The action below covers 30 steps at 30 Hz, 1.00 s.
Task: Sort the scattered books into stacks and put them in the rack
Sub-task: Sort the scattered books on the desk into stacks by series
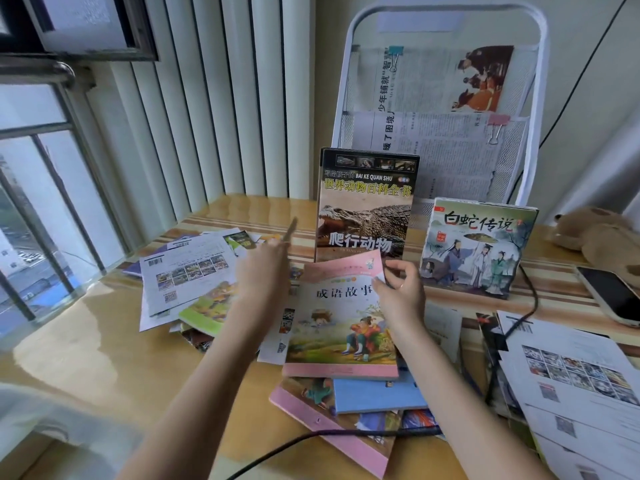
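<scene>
a black cable [294, 445] is lying across the counter's [104, 358] near edge, over a heap of books [349, 410] with pink and blue covers. on top of that heap a pink book [341, 327] is lying face up, tilted, and the right hand [398, 292] is pinching its far right corner between thumb and fingers. the left hand [266, 268] is hovering just left of it, fingers straight and spread, one pointing away, holding nothing. at the near right corner, white printed sheets [571, 382] are overlapping. toward the left edge, more books and sheets [194, 282] are lying scattered. a phone [613, 296] is lying by the right edge, a plush toy [602, 233] beyond it. near the far edge a reptile book [363, 206] and a white-snake book [478, 247] are standing upright, leaning on the white rack [446, 98], which is holding clipped newspapers [443, 140].
</scene>
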{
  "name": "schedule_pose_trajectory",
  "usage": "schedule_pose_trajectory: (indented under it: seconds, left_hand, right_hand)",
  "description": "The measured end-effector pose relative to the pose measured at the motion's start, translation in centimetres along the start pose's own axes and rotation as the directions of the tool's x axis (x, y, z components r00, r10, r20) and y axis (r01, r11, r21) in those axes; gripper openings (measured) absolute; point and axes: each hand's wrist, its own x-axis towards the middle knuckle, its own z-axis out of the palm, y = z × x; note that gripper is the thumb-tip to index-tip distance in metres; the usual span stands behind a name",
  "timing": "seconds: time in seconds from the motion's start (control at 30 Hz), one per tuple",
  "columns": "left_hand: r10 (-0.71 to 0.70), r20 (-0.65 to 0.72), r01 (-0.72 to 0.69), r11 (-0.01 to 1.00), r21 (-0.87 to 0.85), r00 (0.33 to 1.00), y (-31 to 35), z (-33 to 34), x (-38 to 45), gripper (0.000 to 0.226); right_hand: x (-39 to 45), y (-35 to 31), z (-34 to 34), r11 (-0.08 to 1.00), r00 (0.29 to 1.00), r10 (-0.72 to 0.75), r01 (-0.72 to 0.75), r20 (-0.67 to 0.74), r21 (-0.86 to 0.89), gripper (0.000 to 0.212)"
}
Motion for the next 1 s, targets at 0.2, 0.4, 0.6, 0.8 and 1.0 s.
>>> schedule_pose_trajectory:
  seconds: [0.2,0.4,0.6,0.8,1.0]
  left_hand:
    - [0.231,0.085,-0.224,0.971,-0.083,0.969,8.9,-1.7,-3.4,0.029]
    - [0.207,0.051,-0.188,0.951,-0.245,0.977,9.5,-0.7,-3.8,0.033]
    - [-0.005,0.240,0.205,0.535,-0.820,0.971,3.0,2.3,-1.8,0.069]
    - [0.048,0.409,0.408,0.036,-0.912,0.911,2.0,4.0,-2.2,0.017]
    - [0.036,0.542,0.540,0.058,-0.840,0.839,1.4,5.1,-2.3,0.016]
  right_hand:
    - [-1.1,0.1,1.7,0.979,0.988,0.143,-0.134,-0.051,0.157,0.017]
    - [-0.1,0.1,0.8,0.841,0.901,0.368,-0.428,0.230,0.332,0.028]
    - [1.0,-1.2,-1.1,0.916,0.984,0.121,-0.161,0.129,0.368,0.010]
    - [1.8,-3.1,-1.8,0.993,0.970,0.110,-0.096,0.216,-0.071,0.048]
    - [2.0,-2.5,-6.1,0.811,0.912,0.332,-0.146,0.240,-0.567,0.055]
